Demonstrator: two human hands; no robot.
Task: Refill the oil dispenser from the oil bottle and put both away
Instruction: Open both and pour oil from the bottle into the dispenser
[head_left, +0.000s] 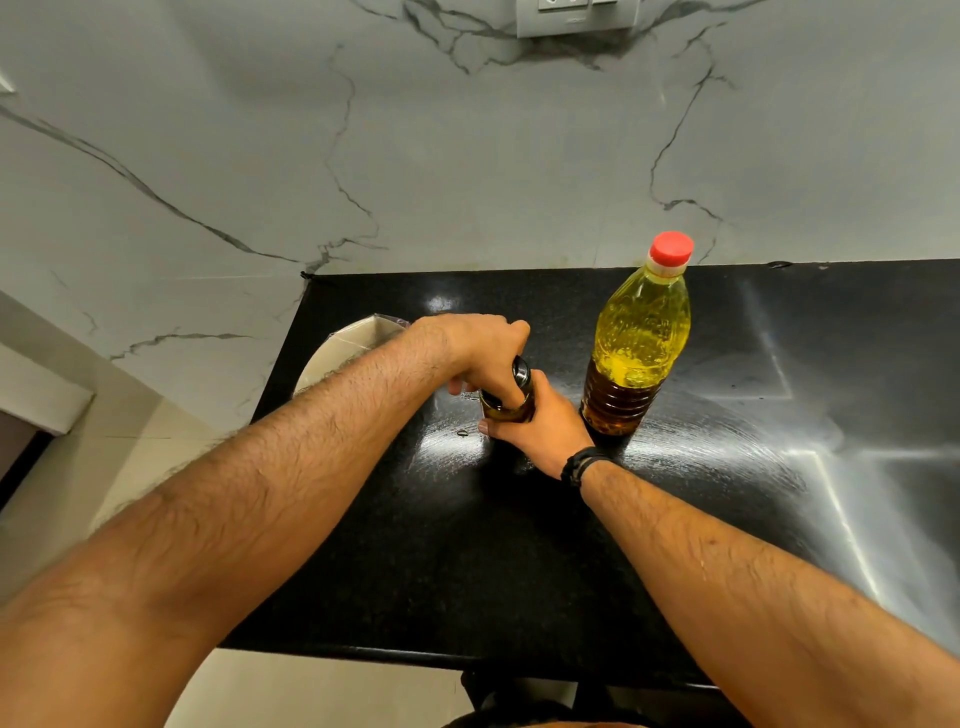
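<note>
Between my hands: left hand (483, 353) fingers pinch the dispenser top, right hand (540, 423) wraps the oil dispenser (511, 402) body mid-counter. Opening it, I judge. Oil bottle (636, 343) capped, just right; uncap next.

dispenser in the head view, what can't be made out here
Head view:
- Dispenser body and oil level: covered by the left hand on top and the right hand around it.
- Whether its top is on: hidden under left fingers.
- Pale item behind the left forearm: mostly blocked.
- Wall socket: cut by top edge.
</note>
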